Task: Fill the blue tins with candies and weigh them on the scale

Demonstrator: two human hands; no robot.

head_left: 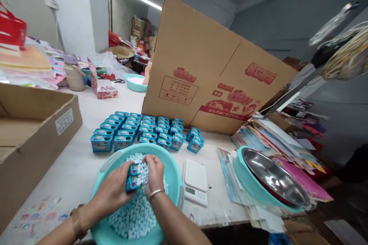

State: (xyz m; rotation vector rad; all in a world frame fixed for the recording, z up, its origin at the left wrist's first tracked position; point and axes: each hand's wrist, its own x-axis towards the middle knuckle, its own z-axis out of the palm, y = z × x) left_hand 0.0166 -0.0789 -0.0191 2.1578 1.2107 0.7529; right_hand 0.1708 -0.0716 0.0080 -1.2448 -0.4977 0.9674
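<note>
A turquoise plastic basin (99,178) in front of me holds a heap of small pale-blue candies (133,216). Above the heap, my left hand (113,183) grips two small blue boxes (132,182) side by side. Loose candies lie against the boxes and partly cover them. My right hand (154,172) is at the right of the boxes, its fingers curled around some of the candies; the palm side is partly hidden. Behind the basin stand several rows of similar blue boxes (123,142), each with a dark spot on its top.
A white digital scale (195,178) lies right of the basin. A large cardboard sheet (207,57) stands upright behind the rows. To the left is an open carton (40,138). At right, a steel bowl (273,176) rests in another turquoise basin (244,172), beside stacked printed sheets (258,138).
</note>
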